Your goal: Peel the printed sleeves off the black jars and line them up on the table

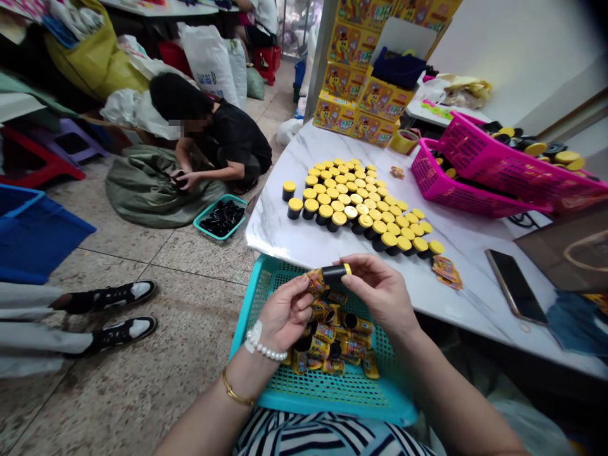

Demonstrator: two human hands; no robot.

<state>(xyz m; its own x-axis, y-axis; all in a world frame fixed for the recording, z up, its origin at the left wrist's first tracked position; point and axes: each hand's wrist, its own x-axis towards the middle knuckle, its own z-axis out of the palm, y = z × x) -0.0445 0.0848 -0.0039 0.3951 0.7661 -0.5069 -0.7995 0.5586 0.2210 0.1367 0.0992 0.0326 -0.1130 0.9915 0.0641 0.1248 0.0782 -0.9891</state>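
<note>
Left hand [285, 310]: our fingers clamped on printed wrapper [315, 280] at black tube's [333, 273] end. Right hand [387, 297]: our thumb and fingers pinching yellow cap [348, 269]. Light grip, tube level, we spare wrapper creases. Right below fingers, teal basket [332, 408] holding wrapped tubes [351, 348]. Beyond fingertips, yellow-lidded tubs [337, 219] on table [285, 237]; farther right, upper pink basket [489, 158] heaped with black and yellow pieces [536, 149]; beyond left fingers, small tray [196, 221], black pieces [221, 218] inside.

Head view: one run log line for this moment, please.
left hand: on printed wrapper | right hand: at yellow cap | black tube: between hands | basket: below
</note>
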